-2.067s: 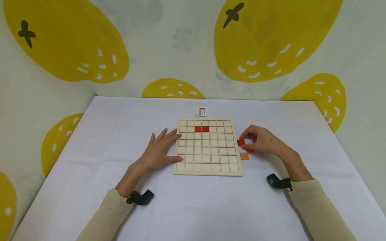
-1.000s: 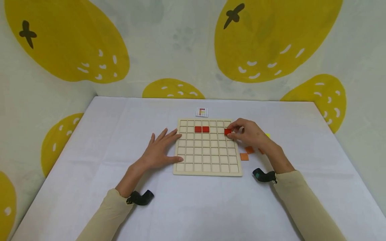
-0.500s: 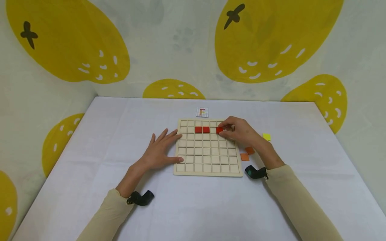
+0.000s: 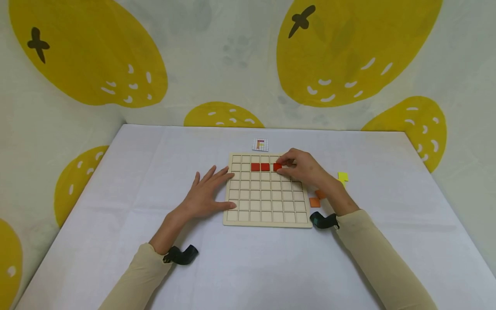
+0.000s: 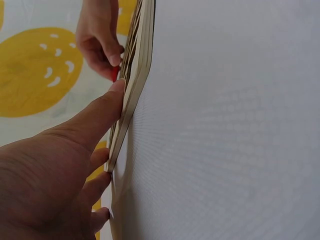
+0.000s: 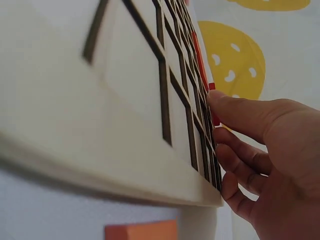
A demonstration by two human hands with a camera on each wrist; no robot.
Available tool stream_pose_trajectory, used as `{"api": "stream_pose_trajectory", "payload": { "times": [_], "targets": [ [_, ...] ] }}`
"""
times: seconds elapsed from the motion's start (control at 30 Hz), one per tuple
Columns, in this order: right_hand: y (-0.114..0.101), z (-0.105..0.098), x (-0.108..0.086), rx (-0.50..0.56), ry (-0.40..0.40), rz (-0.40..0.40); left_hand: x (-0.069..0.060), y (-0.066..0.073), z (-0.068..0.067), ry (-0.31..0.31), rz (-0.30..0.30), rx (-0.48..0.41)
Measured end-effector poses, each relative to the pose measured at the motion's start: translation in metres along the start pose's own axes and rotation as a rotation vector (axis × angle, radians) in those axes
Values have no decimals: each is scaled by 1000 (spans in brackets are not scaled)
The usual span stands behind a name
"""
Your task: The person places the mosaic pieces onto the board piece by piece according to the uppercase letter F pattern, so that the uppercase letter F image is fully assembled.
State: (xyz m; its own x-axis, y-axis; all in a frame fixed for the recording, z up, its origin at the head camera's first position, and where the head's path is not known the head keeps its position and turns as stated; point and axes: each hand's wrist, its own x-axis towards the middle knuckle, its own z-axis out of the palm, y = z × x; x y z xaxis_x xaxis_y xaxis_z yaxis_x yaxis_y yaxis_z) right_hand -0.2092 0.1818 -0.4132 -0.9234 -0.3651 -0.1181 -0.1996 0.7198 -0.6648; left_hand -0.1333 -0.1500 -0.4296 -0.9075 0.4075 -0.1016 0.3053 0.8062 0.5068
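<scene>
A pale wooden grid board [image 4: 259,219] lies on the white table. Two red square tiles [image 4: 260,167] sit side by side in its second row from the far edge. My right hand [image 4: 306,168] pinches a third red tile [image 4: 277,167] between thumb and fingers, just right of those two. In the right wrist view this red tile [image 6: 214,115] is at the fingertips, by the board's surface. My left hand [image 4: 203,196] lies with fingers spread along the board's left edge, thumb on the rim. The left wrist view shows that thumb [image 5: 95,117] against the board's side.
Beyond the board lies a small card [image 4: 260,144] printed with a coloured grid pattern. Right of the board are orange tiles [image 4: 314,202] and yellow tiles [image 4: 342,176], partly hidden by my right arm. A patterned cloth wall [image 4: 232,86] stands behind the table.
My right hand has carried the red tile from beside the board leftward over it, toward the two red tiles. The yellow tiles have come into view. My left hand has stayed put.
</scene>
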Motion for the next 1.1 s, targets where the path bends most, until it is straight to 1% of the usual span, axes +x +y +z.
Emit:
{"api": "stream_pose_trajectory", "payload": {
  "times": [0.37, 0.8, 0.97, 1.1],
  "targets": [
    [-3, 4, 5, -42, 7, -11, 0, 1, 0, -2, -2, -2],
    [-3, 2, 8, -42, -11, -13, 0, 1, 0, 2, -1, -8],
    [-1, -1, 8, -11, -17, 21, 0, 1, 0, 1, -2, -3],
    [3, -6, 2, 19, -6, 47, 0, 1, 0, 0, -5, -6]
  ]
}}
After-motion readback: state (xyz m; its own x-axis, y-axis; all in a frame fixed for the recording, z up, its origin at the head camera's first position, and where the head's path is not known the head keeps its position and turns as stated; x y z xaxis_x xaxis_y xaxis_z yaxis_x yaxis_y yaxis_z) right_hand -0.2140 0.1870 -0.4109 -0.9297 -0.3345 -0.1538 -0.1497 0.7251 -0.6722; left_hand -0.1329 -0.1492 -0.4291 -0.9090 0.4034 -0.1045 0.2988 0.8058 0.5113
